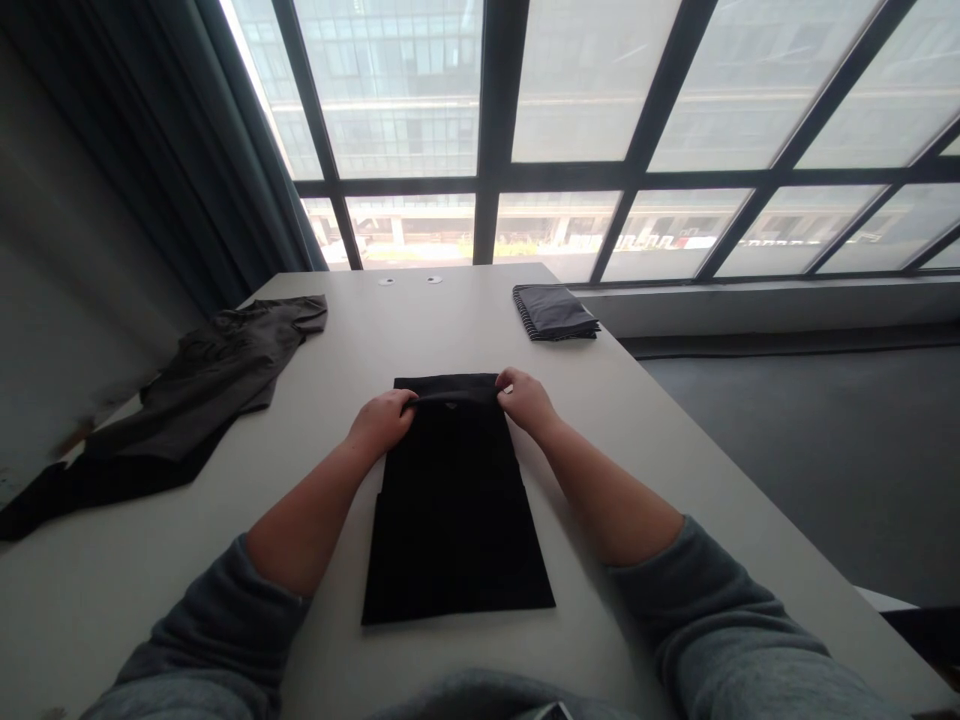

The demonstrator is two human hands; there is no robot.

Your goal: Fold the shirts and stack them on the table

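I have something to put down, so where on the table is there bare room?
The white table is bare between the dark clothes and the folded bundle, also between the dark clothes and left hand, and between the right hand and the table's right edge. The middle is crowded: the black cloth lies there, both hands gripping its far end.

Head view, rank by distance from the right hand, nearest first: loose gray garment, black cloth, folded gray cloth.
1. Black cloth: in the right hand's grip.
2. Folded gray cloth: beyond that hand, by the table's right edge.
3. Loose gray garment: across on the left side.
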